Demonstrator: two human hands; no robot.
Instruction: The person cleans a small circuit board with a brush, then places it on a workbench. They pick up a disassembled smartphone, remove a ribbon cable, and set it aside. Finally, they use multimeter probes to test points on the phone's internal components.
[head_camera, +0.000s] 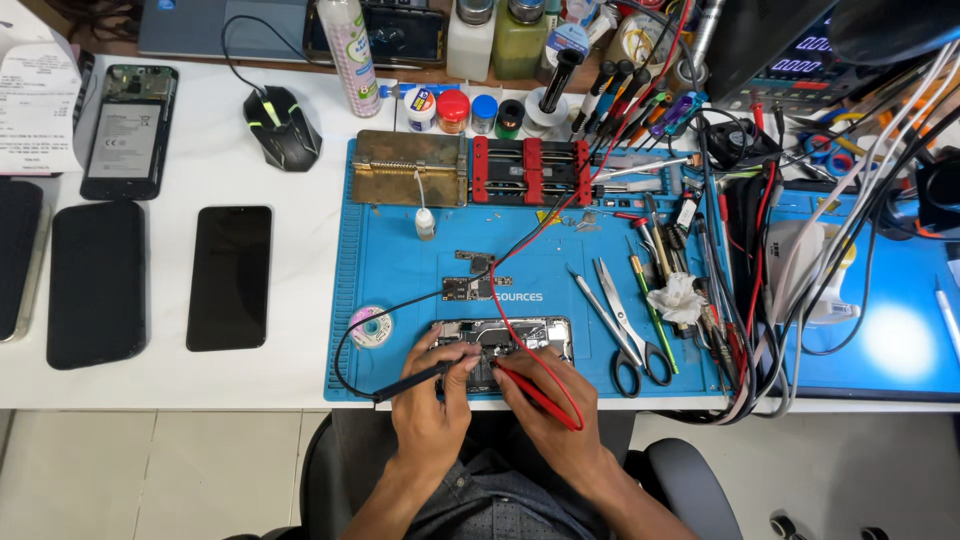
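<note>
Opened phone with bare silver frame (510, 335) lies long axis left-right at the blue silicone mat's (400, 250) near edge, directly ahead of both hands: left hand (432, 400) fingers pinched shut on black probe (415, 380), right hand (545, 405) pinched on red probe (535, 393), both tips touching the phone's middle.

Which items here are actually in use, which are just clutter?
In use: left hand with black probe; right hand with red probe; opened phone.
Lying about: scissors, mouse, black phone, solder reel.
</note>
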